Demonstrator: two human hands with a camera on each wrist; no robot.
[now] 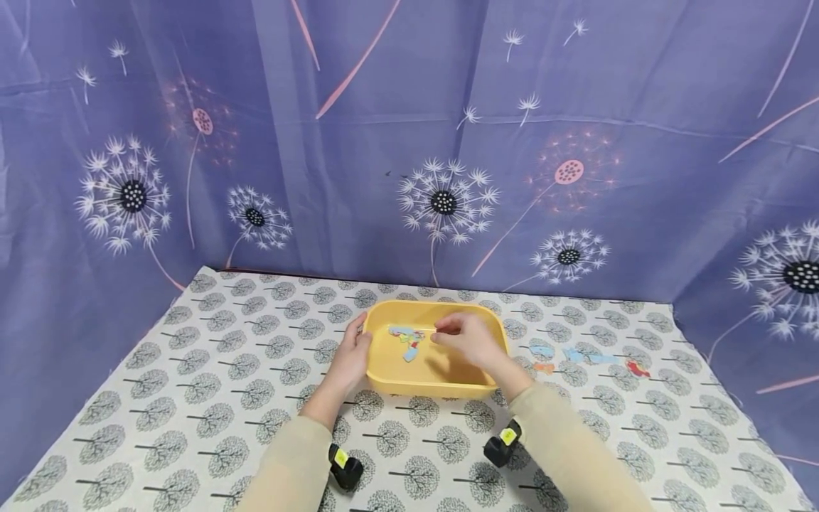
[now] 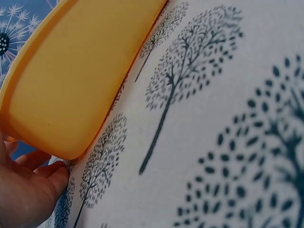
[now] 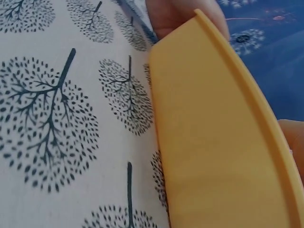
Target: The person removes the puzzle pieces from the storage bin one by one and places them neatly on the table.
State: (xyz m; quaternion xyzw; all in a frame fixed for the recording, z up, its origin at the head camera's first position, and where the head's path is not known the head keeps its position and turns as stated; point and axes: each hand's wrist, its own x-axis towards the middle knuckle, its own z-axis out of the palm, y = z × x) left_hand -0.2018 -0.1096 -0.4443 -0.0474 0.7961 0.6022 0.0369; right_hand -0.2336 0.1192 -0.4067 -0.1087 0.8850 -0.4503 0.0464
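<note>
A yellow plastic tub sits on the table, with several flat, colourful cut-out pieces in its left half. My left hand grips the tub's left end; its curled fingers show against the tub's corner in the left wrist view. Inside the tub is my right hand, thumb and fingertips bent close together just right of the pieces. Whether a piece is pinched there is too small to tell. In the right wrist view the tub wall hides most of that hand.
Right of the tub, more flat pieces lie on the tree-print cloth: light blue ones, an orange one and a red one. A purple dandelion-print curtain hangs behind the table and at both sides.
</note>
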